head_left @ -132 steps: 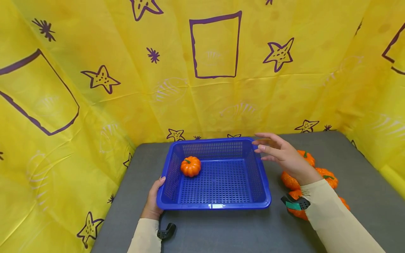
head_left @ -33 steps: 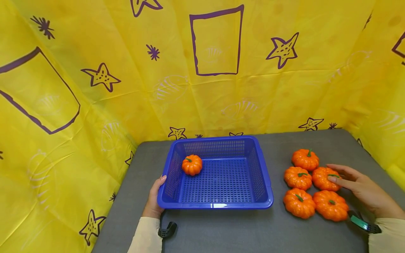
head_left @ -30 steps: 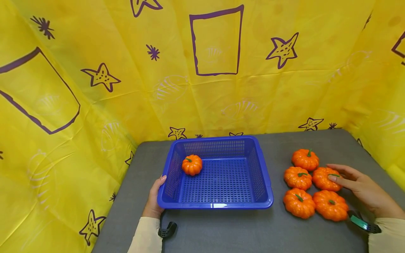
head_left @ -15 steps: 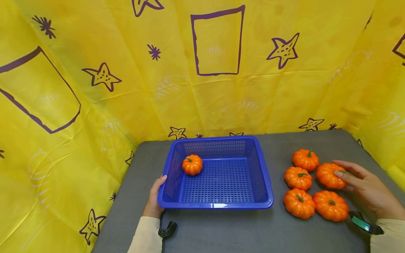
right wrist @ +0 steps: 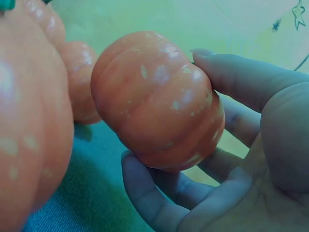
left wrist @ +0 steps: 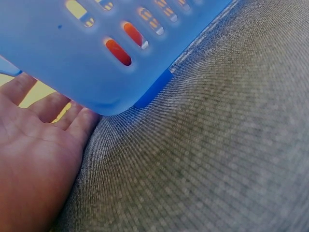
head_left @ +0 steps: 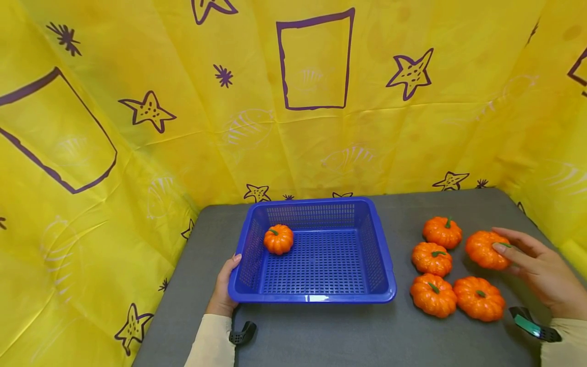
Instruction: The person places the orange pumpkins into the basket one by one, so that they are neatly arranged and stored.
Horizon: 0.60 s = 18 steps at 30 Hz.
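My right hand (head_left: 541, 267) grips a small orange pumpkin (head_left: 486, 250) with a green stem, thumb beside the stem and fingers curled round its far side and underneath. In the right wrist view this pumpkin (right wrist: 157, 101) hangs above the table. At the left side of a blue plastic basket (head_left: 312, 298), my left hand (head_left: 222, 288) holds the rim, thumb near the top edge. The left wrist view shows its fingers (left wrist: 50, 106) against the outside of the basket wall (left wrist: 72, 63). One pumpkin (head_left: 278, 239) sits inside the basket, towards its left side.
Right of the basket, several more pumpkins rest on the grey table (head_left: 321, 336): a back one (head_left: 442, 232), a middle one (head_left: 432, 258), and a front pair (head_left: 433, 294) near the right hand. Yellow patterned cloth (head_left: 312, 153) walls in the back and sides.
The right hand went from over the basket to the pumpkins, took hold of one, and has lifted it up and rightwards from the group. The left hand and basket stay nearly where they were.
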Tool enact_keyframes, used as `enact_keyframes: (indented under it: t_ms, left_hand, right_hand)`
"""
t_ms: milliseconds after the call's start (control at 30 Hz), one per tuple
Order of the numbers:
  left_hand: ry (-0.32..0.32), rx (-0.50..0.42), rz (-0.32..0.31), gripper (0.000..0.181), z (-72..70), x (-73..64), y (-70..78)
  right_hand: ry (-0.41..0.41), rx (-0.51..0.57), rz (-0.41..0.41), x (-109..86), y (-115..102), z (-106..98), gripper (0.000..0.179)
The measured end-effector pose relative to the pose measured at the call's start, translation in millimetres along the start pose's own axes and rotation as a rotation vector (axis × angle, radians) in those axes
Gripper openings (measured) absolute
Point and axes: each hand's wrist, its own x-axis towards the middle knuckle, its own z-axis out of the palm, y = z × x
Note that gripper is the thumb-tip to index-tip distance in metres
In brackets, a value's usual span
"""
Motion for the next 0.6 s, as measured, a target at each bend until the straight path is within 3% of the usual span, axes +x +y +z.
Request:
enact_keyframes:
  t_ms: [133,600]
  left_hand:
    - [0.001,-0.007,0.003,0.071,0.4,0.1,0.0]
    - [0.024,-0.002,-0.010,0.072,1.0,-0.5,1.3]
  right_hand:
    - [0.020,0.049,-0.032,0.1,-5,5,0.048]
    - [0.055,-0.003,-0.042,0.5,-29,24,0.051]
